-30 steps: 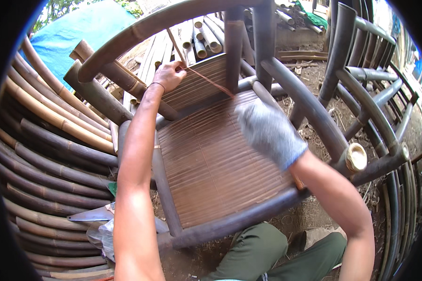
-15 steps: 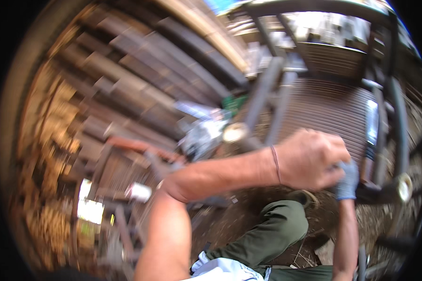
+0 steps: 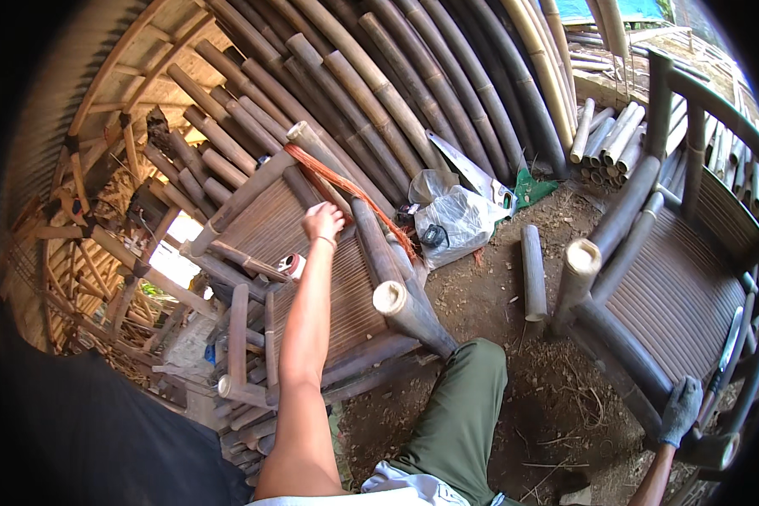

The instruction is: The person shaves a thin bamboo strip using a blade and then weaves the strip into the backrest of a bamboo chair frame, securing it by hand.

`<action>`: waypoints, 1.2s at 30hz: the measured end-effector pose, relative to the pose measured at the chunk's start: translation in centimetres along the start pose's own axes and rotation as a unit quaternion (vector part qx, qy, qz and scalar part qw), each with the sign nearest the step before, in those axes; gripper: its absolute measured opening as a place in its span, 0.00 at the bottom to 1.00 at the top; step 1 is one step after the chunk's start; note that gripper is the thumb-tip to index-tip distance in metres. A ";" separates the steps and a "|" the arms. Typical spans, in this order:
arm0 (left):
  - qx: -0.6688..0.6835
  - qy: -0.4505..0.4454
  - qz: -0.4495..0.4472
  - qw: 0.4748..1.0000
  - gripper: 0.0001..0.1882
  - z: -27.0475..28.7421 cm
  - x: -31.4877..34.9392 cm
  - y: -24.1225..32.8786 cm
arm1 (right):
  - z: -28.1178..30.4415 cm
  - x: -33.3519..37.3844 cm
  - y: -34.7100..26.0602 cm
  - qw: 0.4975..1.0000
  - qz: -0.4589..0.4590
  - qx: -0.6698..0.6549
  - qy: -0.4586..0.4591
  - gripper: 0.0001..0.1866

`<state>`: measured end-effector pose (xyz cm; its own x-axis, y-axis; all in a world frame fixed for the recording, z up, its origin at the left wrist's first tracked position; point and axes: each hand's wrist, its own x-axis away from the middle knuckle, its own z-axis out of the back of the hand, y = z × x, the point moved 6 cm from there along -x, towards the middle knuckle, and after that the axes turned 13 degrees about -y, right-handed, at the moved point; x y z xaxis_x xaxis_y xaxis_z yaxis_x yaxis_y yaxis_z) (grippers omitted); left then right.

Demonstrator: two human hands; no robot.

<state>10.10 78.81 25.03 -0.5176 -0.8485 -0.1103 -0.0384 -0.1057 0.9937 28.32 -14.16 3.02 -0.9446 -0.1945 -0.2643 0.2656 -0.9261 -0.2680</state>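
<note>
In the head view, the only one I have, I see two hands spread wide apart. The left hand, bare, is above a dark bamboo chair, its fingers curled inward; I cannot tell whether it has hold of anything. Just to its right, orange twine drapes over the chair's frame. A red and white can is to the left of that hand and closer to the body.

The right hand, in a grey glove, lies on the front rail of a second bamboo chair, which stretches away beyond it. I cannot tell how tightly its fingers close. Just to its right, a long knife lies along the chair's side, blade pointing away.

Between the hands, farther out, I make out a clear plastic bag, a saw behind it and a short bamboo piece on the ground.
</note>
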 end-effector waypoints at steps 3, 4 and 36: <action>0.025 0.032 0.052 0.998 0.23 0.6 -6.5 -5.1 | 0.2 0.9 2.4 0.998 -0.019 0.046 0.028 0.11; 0.009 0.040 0.019 0.999 0.20 1.4 -8.6 -5.5 | -0.3 1.2 2.7 0.997 -0.023 0.057 0.036 0.12; -0.441 -0.200 -0.309 0.818 0.08 -16.0 21.8 13.1 | 3.4 -1.5 -8.8 0.958 -0.078 -0.256 0.099 0.25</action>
<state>11.97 50.67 35.34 -0.8777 -0.2730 -0.3939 0.1430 -0.9336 0.3285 26.74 -6.83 8.96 -0.9390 0.0454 -0.3410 0.2317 -0.6493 -0.7244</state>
